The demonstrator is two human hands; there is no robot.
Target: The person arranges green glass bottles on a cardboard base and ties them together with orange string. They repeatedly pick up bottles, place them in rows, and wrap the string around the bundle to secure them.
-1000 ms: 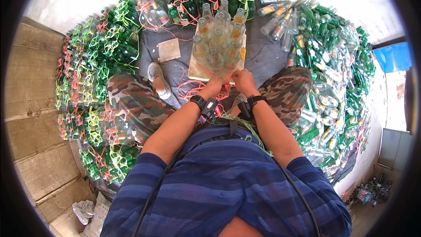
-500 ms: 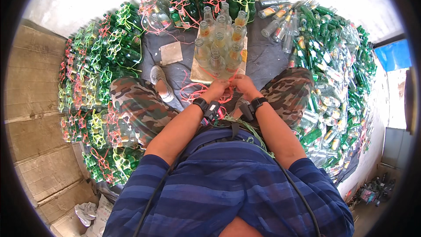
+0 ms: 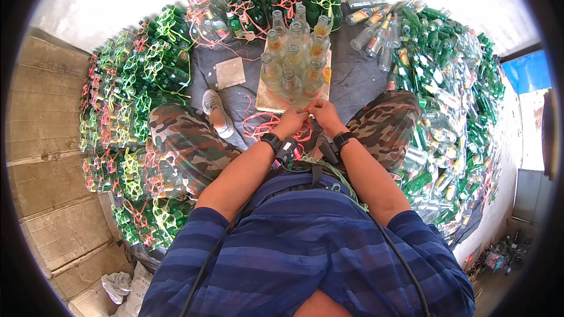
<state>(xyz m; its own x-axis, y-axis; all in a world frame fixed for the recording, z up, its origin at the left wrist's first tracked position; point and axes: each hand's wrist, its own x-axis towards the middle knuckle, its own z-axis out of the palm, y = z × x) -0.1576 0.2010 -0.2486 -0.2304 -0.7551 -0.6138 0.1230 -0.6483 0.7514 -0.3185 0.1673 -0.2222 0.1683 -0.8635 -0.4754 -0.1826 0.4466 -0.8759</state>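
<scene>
Head view: the left hand point(image 3: 292, 121) and right hand point(image 3: 323, 113) meet just in front of a cluster of clear glass bottles point(image 3: 294, 58) standing upright on a flat board point(image 3: 264, 101), at the board's near edge. Both hands' fingers are curled and pinched closed on a thin red string point(image 3: 308, 104) that runs between them and against the nearest bottles; more of the same string lies in loose loops point(image 3: 258, 124) on the grey cloth point(image 3: 352, 79) just below the left hand. Bundles of green bottles tied with coloured string point(image 3: 135, 82) line the cloth's left edge, and loose green and clear bottles point(image 3: 446, 82) pile along its right edge.
</scene>
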